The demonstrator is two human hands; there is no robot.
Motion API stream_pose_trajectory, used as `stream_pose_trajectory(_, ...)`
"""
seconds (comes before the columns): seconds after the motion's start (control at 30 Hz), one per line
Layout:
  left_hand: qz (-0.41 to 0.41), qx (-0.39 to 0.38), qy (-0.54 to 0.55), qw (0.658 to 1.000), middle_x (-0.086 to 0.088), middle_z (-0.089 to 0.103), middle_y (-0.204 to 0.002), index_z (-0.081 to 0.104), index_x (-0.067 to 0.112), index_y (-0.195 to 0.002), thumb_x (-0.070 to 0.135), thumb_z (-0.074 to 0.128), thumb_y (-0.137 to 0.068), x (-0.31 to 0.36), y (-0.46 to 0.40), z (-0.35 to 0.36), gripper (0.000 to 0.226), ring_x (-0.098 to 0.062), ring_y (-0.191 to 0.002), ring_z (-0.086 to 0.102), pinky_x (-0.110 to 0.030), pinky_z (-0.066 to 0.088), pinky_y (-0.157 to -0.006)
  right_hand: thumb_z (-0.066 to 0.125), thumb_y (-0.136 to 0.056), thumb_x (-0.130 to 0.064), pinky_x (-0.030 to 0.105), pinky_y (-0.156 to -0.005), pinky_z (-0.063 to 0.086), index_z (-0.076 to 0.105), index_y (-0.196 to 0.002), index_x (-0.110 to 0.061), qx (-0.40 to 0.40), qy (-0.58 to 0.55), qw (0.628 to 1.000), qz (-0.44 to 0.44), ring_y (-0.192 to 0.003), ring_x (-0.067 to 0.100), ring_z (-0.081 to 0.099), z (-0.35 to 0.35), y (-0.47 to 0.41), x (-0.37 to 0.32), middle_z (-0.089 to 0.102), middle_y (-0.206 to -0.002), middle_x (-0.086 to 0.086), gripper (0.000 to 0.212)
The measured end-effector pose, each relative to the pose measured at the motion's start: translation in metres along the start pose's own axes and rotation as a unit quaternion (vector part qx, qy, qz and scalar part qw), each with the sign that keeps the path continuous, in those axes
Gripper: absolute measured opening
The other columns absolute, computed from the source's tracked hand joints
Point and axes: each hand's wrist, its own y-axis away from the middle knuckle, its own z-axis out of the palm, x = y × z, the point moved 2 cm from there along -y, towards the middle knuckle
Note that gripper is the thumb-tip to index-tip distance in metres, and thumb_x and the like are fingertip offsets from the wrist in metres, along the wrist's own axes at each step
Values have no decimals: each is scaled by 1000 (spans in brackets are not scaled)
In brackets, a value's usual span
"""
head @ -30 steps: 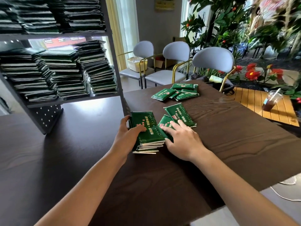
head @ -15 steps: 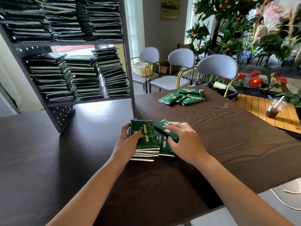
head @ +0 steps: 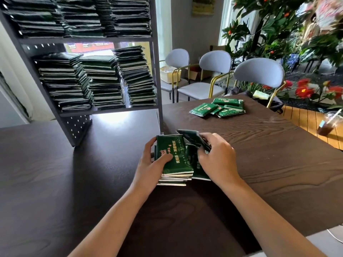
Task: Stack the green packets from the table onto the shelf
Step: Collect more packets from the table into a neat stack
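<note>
A small pile of green packets [head: 174,160] lies on the dark wooden table [head: 269,154] in front of me. My left hand [head: 148,164] grips the pile's left side, thumb on the top packet. My right hand [head: 217,158] holds a single green packet [head: 191,136], lifted and tilted above the pile's right edge; another packet [head: 199,171] lies partly under that hand. Several more green packets [head: 219,107] lie loose at the table's far side. The grey metal shelf [head: 156,75] stands at the left, its two levels filled with tall packet stacks [head: 104,80].
Three grey chairs [head: 259,75] stand beyond the table, the nearest against its far edge. Plants with red flowers [head: 304,89] fill the right. A plastic cup with a straw [head: 326,125] sits on a wooden slatted surface at the right. A white cable [head: 334,236] lies near the table's right corner.
My right hand has gathered the loose packets toward the pile and lifted one off the table. The left hand keeps its hold on the pile. The camera has moved closer to the shelf.
</note>
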Motion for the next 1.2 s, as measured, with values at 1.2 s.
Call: stream_pose_trajectory(1.2, -3, 33, 61, 998, -6, 71, -111, 51, 49, -126, 18, 63, -97, -1, -1, -5, 45, -17, -89, 76, -41, 60, -89, 58, -90, -16, 39, -102, 30, 37, -133, -35, -181, -30, 983, 11, -125, 19, 36, 18, 22, -1, 51, -133, -6, 51)
